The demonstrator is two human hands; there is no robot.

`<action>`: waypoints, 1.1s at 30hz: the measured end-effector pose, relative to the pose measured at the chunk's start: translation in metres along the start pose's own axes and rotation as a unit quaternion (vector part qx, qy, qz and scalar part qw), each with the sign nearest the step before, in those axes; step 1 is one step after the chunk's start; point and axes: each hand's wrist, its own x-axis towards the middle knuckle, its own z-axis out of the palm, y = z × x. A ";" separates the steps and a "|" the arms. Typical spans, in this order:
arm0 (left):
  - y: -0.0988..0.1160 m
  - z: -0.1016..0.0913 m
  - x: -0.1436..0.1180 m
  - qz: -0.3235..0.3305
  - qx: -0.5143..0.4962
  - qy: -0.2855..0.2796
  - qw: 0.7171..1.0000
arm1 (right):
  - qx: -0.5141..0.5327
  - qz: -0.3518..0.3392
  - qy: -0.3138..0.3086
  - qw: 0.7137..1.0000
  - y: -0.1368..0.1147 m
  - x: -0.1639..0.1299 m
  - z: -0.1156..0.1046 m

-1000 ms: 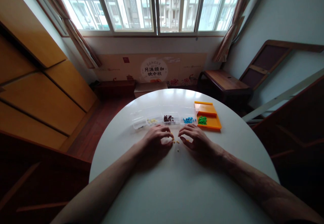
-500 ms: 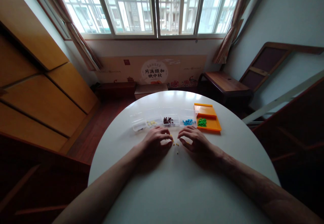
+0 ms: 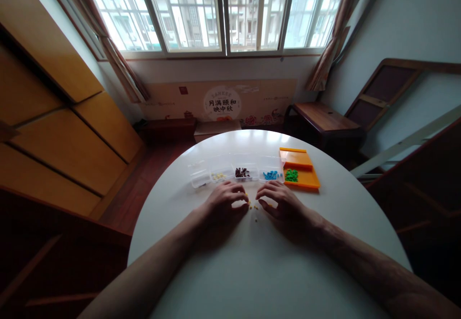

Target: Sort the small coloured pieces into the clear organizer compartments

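Observation:
Both my hands rest over the white round table (image 3: 223,271), facing each other with bent fingers. My left hand (image 3: 225,200) has its thumb and forefinger nearly together at a small yellow piece (image 3: 249,203). Opposite it, my right hand (image 3: 279,199) keeps thumb and forefinger slightly apart, with nothing visible between them. Several tiny yellow pieces (image 3: 256,207) lie on the tabletop between the hands. A pale tiny piece (image 3: 256,220) sits closer to me. Another bit of yellow (image 3: 270,205) shows under my right hand, mostly hidden.
Beyond the hands stands a row of clear plastic compartments (image 3: 200,183) with open lids. They hold pale yellow pieces (image 3: 218,177), dark brown pieces (image 3: 242,172) and blue pieces (image 3: 270,175). At right, an open orange case (image 3: 309,184) holds green pieces (image 3: 291,175).
The whole view has shifted slightly, so everything appears a little farther right. The hands keep nearly the same pose around the yellow pieces.

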 end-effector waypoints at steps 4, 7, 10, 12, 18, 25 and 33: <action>-0.001 -0.001 0.001 0.002 -0.002 0.000 1.000 | 0.000 0.003 0.000 1.000 -0.002 0.001 -0.002; -0.001 -0.001 0.001 0.007 -0.003 -0.001 1.000 | -0.004 0.005 -0.001 1.000 -0.005 0.001 -0.004; -0.001 -0.002 0.000 0.005 -0.004 -0.003 1.000 | -0.005 0.007 -0.004 1.000 -0.007 0.002 -0.005; 0.000 -0.003 0.000 0.003 -0.004 -0.003 1.000 | -0.006 0.009 -0.004 1.000 -0.006 0.001 -0.005; -0.001 -0.003 0.000 0.013 -0.005 0.008 1.000 | -0.008 0.002 -0.013 1.000 -0.002 0.000 -0.002; -0.002 -0.005 0.000 0.004 0.010 0.024 1.000 | -0.004 0.006 -0.010 1.000 -0.004 0.000 -0.003; -0.016 -0.035 -0.004 -0.130 0.093 0.134 0.978 | 0.005 0.000 -0.003 1.000 -0.002 -0.001 0.000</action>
